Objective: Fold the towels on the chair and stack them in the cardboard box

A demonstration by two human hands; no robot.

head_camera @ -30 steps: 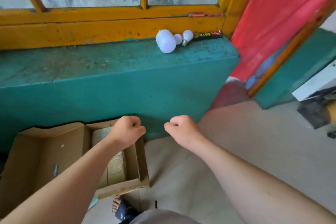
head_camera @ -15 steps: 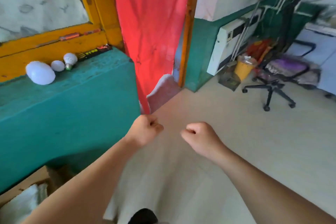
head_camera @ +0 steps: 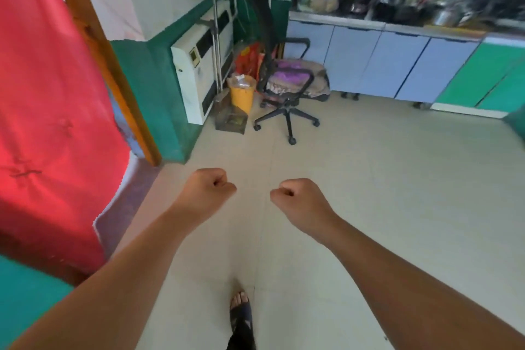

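Your left hand (head_camera: 206, 192) and right hand (head_camera: 301, 202) are both curled into loose fists with nothing in them, held out side by side over the pale tiled floor (head_camera: 369, 193). The black swivel office chair (head_camera: 287, 85) stands well ahead of you, near the pale blue kitchen cabinets (head_camera: 377, 65), with a rumpled purple and beige pile of towels (head_camera: 295, 77) lying on its seat. A yellow plastic bucket (head_camera: 242, 94) sits just left of the chair.
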